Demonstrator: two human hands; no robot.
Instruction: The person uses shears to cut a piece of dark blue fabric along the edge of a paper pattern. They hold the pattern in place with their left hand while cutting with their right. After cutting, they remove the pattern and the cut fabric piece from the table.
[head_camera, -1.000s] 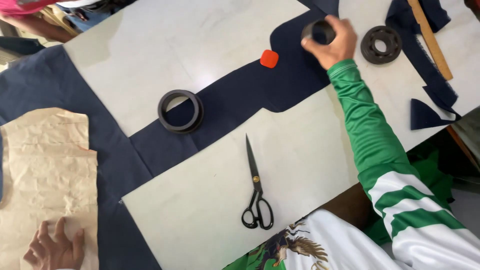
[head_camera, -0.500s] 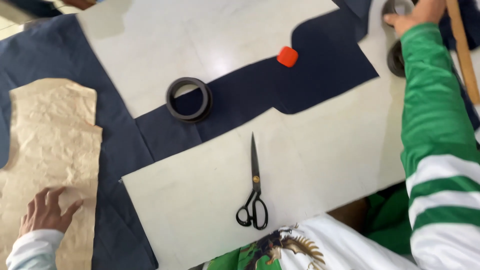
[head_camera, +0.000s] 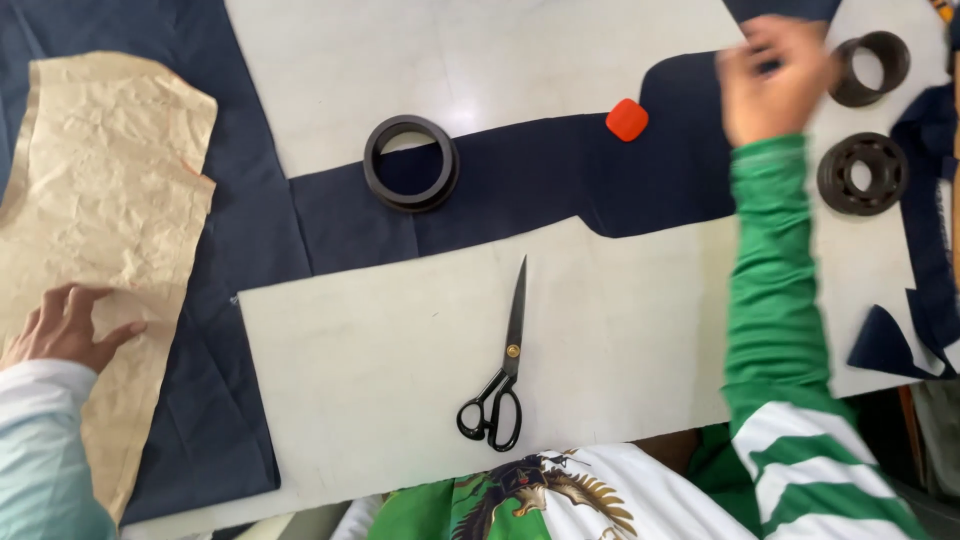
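Head view. Blurred by motion: right hand (head_camera: 775, 80), far right of the white counter (head_camera: 620, 330), fingers loosely curled; possibly something small and dark pinched at the fingertips, too smeared to tell whether clamped on anything. Cut off at the right and top edges: scraps of navy cloth and a strip of something wooden. Cut off at the lower left: a pale sleeve, so only the left hand (head_camera: 65, 328) in sight. Cut off at the left edge: the paper pattern's outer side.

Just beside the right hand, on its right: dark open ring (head_camera: 868, 68), short-walled, hollow, lying slightly tilted on bare counter, not visibly touched. Just below it, apart: a flatter black disc (head_camera: 863, 173) with a hole in the middle and small holes around it.

Left hand flat, fingers spread apart, pressing on crumpled tan paper pattern (head_camera: 105, 230), laid over navy fabric (head_camera: 520, 185).

Resting on the fabric's middle band: a larger black ring (head_camera: 411, 162); further right, a small orange-red block (head_camera: 627, 119). Nearer the body, on bare counter: black-handled scissors (head_camera: 498, 375), blades together, tip pointing away. Green sleeve stretched across the fabric's right end, hiding part of it.
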